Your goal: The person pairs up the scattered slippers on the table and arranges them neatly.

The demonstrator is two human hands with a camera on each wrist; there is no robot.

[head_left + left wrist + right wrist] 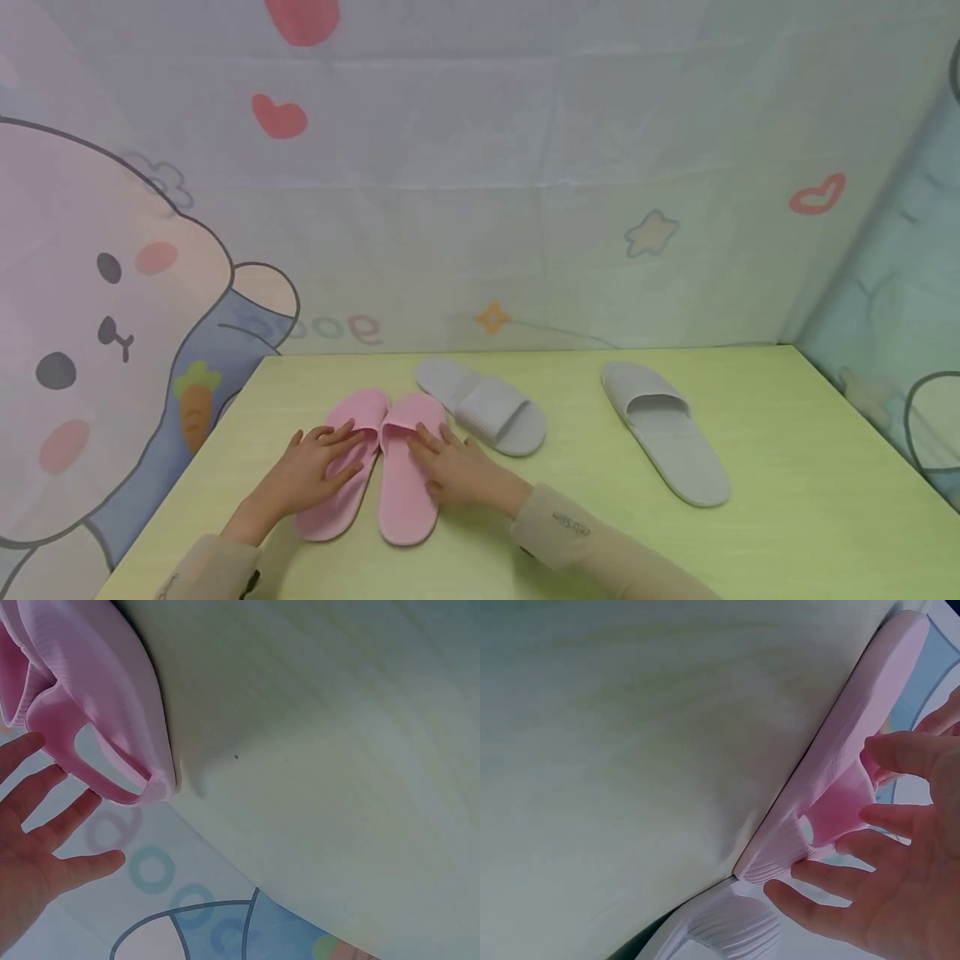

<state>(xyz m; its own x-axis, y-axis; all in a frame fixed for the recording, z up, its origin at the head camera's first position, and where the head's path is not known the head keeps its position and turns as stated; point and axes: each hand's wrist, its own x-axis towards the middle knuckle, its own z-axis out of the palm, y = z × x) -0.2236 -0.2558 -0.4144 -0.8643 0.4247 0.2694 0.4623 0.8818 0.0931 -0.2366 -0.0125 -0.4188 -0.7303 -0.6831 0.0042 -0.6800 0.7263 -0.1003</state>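
Note:
Two pink slippers lie side by side, toes pointing to the far edge: the left pink slipper and the right pink slipper. Over the left one is my left hand, fingers spread and fairly straight near its strap. My right hand reaches across the right one, fingertips close to the strap opening. In the left wrist view, spread fingertips sit by the strap's edge. The right wrist view has the right hand with fingers loosely extended beside the pink slipper.
A grey slipper lies at an angle just right of the pink pair, toe toward the near right. Farther right is another grey slipper, its toe toward the back. Behind the light green table hangs a cartoon-printed cloth.

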